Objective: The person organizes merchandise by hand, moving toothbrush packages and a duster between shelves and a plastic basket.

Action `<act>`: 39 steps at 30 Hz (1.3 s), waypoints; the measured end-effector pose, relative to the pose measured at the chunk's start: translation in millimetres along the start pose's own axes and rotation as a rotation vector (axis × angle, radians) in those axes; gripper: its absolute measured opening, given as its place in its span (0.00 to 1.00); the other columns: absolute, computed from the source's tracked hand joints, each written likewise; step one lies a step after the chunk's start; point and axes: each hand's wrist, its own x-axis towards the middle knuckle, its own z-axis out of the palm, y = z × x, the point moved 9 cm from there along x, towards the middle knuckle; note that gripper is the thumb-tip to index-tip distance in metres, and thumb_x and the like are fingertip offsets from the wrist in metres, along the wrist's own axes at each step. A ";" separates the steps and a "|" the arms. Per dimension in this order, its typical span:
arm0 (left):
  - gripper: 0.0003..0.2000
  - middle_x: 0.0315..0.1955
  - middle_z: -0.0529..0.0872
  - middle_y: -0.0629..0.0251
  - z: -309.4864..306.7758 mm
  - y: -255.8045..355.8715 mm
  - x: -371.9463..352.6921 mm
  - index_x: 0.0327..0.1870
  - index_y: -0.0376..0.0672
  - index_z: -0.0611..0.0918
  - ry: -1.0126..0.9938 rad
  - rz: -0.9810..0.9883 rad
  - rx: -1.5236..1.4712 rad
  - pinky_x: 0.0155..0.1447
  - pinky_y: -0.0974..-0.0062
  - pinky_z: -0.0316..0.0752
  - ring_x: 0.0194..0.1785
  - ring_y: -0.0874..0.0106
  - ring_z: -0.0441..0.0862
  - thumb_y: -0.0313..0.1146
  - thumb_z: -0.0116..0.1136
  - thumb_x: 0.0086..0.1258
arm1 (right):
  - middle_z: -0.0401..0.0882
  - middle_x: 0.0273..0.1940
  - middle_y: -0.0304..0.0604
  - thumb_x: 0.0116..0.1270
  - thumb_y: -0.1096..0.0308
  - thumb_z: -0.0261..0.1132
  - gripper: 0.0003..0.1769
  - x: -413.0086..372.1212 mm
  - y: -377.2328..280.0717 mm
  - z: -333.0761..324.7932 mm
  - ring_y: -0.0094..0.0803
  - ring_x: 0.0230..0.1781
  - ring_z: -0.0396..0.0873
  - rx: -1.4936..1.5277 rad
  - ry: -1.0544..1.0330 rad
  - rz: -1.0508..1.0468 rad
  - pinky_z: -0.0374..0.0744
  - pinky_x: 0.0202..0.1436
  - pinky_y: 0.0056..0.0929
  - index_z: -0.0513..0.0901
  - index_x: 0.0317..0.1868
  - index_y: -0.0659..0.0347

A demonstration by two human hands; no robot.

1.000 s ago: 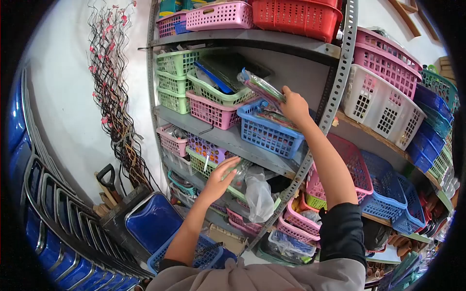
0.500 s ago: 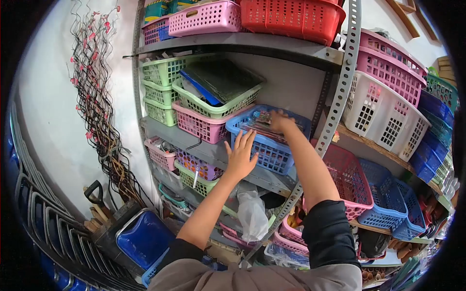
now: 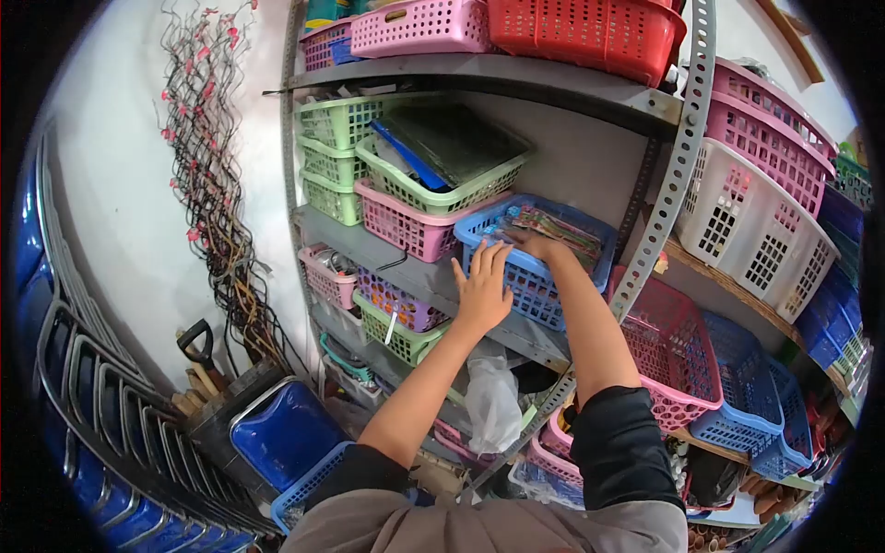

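Note:
A blue plastic basket (image 3: 522, 293) sits on the middle shelf, tilted towards me in view. Thin, colourful items in clear wrapping (image 3: 564, 229) lie inside it. My left hand (image 3: 485, 293) is at the basket's front left side, fingers spread and fingertips right at the rim. Over the front rim reaches my right hand (image 3: 546, 249), bent down into the basket near the wrapped items. Its fingertips are hidden, and I cannot tell whether they grip anything. Left of the basket stands a pink basket (image 3: 406, 221) with a green basket (image 3: 442, 195) on it, holding dark and blue folders (image 3: 452, 138).
A perforated metal post (image 3: 678, 184) rises just right of the blue basket. More baskets fill the right shelves, including a white one (image 3: 751, 230). Stacked chairs (image 3: 101, 405) and a tall bundle of twigs (image 3: 217, 184) stand at left. A plastic bag (image 3: 493, 405) hangs below.
My right hand has drawn back from the middle of the blue basket to its front rim, uncovering the wrapped items. The left hand stays by the rim. The whole view has shifted slightly.

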 end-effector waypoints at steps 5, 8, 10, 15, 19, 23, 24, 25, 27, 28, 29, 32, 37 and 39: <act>0.33 0.71 0.58 0.64 -8.1 -9.8 -0.6 0.69 0.52 0.63 -0.136 -0.060 -0.061 0.69 0.27 0.39 0.77 0.58 0.47 0.35 0.62 0.60 | 0.71 0.62 0.42 0.63 0.59 0.65 0.21 -63.6 -71.7 -72.3 0.43 0.63 0.70 -0.239 0.631 0.057 0.64 0.63 0.68 0.77 0.57 0.50; 0.31 0.73 0.56 0.62 -5.9 -40.7 -25.3 0.68 0.53 0.65 -0.241 -0.166 -0.185 0.69 0.27 0.40 0.78 0.58 0.45 0.40 0.61 0.63 | 0.77 0.50 0.40 0.60 0.64 0.65 0.12 -88.5 -137.4 -71.3 0.43 0.53 0.75 -0.174 0.774 -0.210 0.70 0.57 0.61 0.81 0.44 0.54; 0.26 0.73 0.57 0.59 -12.7 -72.1 -59.8 0.66 0.55 0.70 -0.258 -0.269 -0.224 0.71 0.35 0.42 0.77 0.55 0.45 0.44 0.59 0.65 | 0.82 0.40 0.43 0.58 0.65 0.65 0.08 -108.5 -191.9 -61.8 0.44 0.44 0.80 -0.058 0.834 -0.448 0.75 0.48 0.49 0.83 0.37 0.57; 0.21 0.64 0.69 0.57 -43.5 -153.0 -178.6 0.58 0.50 0.77 -0.080 -0.424 -0.216 0.72 0.58 0.54 0.69 0.55 0.61 0.43 0.61 0.63 | 0.83 0.33 0.50 0.62 0.63 0.64 0.11 -141.6 -312.8 28.7 0.44 0.32 0.82 0.295 0.375 -0.692 0.78 0.35 0.36 0.82 0.37 0.62; 0.19 0.55 0.78 0.55 -57.7 -216.1 -295.7 0.53 0.46 0.80 -0.062 -0.648 -0.288 0.69 0.61 0.61 0.59 0.56 0.74 0.41 0.62 0.62 | 0.83 0.32 0.47 0.61 0.61 0.63 0.10 -157.6 -379.9 143.0 0.47 0.34 0.82 0.368 0.063 -0.872 0.78 0.38 0.41 0.84 0.36 0.57; 0.19 0.49 0.82 0.55 -97.1 -237.2 -408.4 0.52 0.45 0.81 -0.133 -0.911 -0.230 0.62 0.60 0.69 0.52 0.57 0.79 0.40 0.63 0.61 | 0.84 0.34 0.47 0.63 0.60 0.63 0.12 -180.6 -410.9 256.6 0.45 0.35 0.82 0.405 -0.181 -0.908 0.78 0.38 0.39 0.84 0.39 0.59; 0.20 0.48 0.83 0.55 -102.2 -249.7 -445.5 0.53 0.44 0.81 -0.044 -0.908 -0.103 0.59 0.61 0.71 0.52 0.57 0.80 0.40 0.63 0.61 | 0.84 0.35 0.48 0.64 0.59 0.63 0.13 -182.7 -407.7 294.5 0.45 0.36 0.82 0.396 -0.258 -0.836 0.78 0.39 0.40 0.84 0.40 0.60; 0.20 0.47 0.84 0.55 -112.3 -253.4 -476.4 0.53 0.44 0.81 0.038 -0.905 0.024 0.56 0.61 0.73 0.51 0.57 0.81 0.40 0.63 0.60 | 0.84 0.36 0.49 0.65 0.59 0.62 0.14 -185.6 -402.1 335.7 0.45 0.37 0.83 0.383 -0.339 -0.762 0.78 0.41 0.40 0.84 0.40 0.61; 0.20 0.50 0.83 0.54 -121.3 -245.9 -533.6 0.54 0.43 0.81 0.008 -1.119 -0.041 0.58 0.61 0.72 0.53 0.57 0.81 0.40 0.63 0.61 | 0.84 0.39 0.50 0.66 0.58 0.62 0.16 -195.5 -386.0 422.3 0.45 0.41 0.82 0.364 -0.482 -0.721 0.78 0.45 0.40 0.83 0.42 0.62; 0.20 0.50 0.83 0.53 -118.6 -245.5 -574.3 0.54 0.43 0.81 0.049 -1.287 -0.142 0.59 0.61 0.72 0.54 0.56 0.80 0.40 0.62 0.62 | 0.83 0.43 0.51 0.67 0.57 0.61 0.17 -204.3 -372.2 471.6 0.45 0.44 0.82 0.327 -0.584 -0.671 0.78 0.48 0.40 0.83 0.45 0.63; 0.20 0.51 0.82 0.52 -112.0 -244.1 -616.2 0.55 0.42 0.80 0.097 -1.451 -0.246 0.60 0.61 0.72 0.55 0.56 0.79 0.40 0.60 0.63 | 0.83 0.43 0.51 0.67 0.57 0.61 0.17 -217.1 -358.6 517.1 0.45 0.44 0.82 0.335 -0.632 -0.673 0.78 0.48 0.40 0.83 0.45 0.63; 0.21 0.50 0.82 0.47 -86.6 -245.0 -711.4 0.56 0.39 0.79 0.061 -1.460 -0.068 0.56 0.60 0.73 0.52 0.54 0.80 0.41 0.59 0.64 | 0.78 0.53 0.54 0.67 0.57 0.62 0.21 -248.8 -306.9 604.0 0.49 0.53 0.77 0.209 -0.710 -0.511 0.76 0.56 0.44 0.80 0.52 0.65; 0.22 0.46 0.82 0.44 -65.2 -210.1 -766.3 0.52 0.38 0.79 0.018 -1.489 0.116 0.58 0.57 0.73 0.51 0.48 0.79 0.41 0.61 0.59 | 0.71 0.58 0.55 0.65 0.60 0.64 0.25 -270.4 -242.3 643.3 0.52 0.64 0.65 -0.033 -0.548 -0.408 0.68 0.63 0.59 0.75 0.59 0.63; 0.23 0.46 0.82 0.44 -54.3 -207.5 -781.4 0.52 0.38 0.79 -0.037 -1.607 0.147 0.58 0.57 0.73 0.51 0.48 0.79 0.42 0.62 0.58 | 0.74 0.54 0.52 0.64 0.60 0.65 0.22 -270.8 -224.7 658.7 0.48 0.61 0.67 -0.095 -0.508 -0.421 0.68 0.60 0.59 0.78 0.55 0.63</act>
